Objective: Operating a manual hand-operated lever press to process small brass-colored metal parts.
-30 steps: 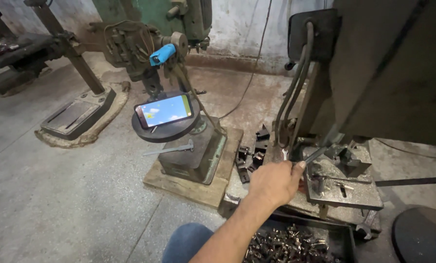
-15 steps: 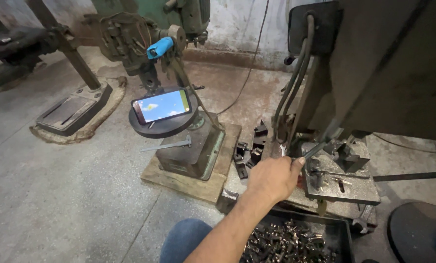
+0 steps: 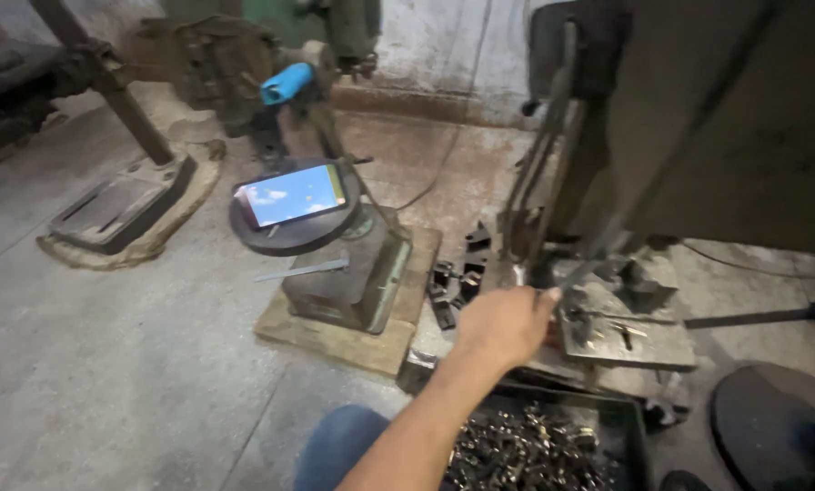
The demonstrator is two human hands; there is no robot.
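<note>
Left hand is curled narrow at the press bed plate, can't tell if it's holding anything; tray of metal parts sits below.

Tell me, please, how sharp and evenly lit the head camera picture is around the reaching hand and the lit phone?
In the head view the glowing rectangular phone screen on the round dark metal table is nearly washed out; the left hand and the grey metal press bed look soft with motion blur; the large dark machine body top right sits in shadow with little detail; the grey concrete floor is evenly, dimly lit.
</note>
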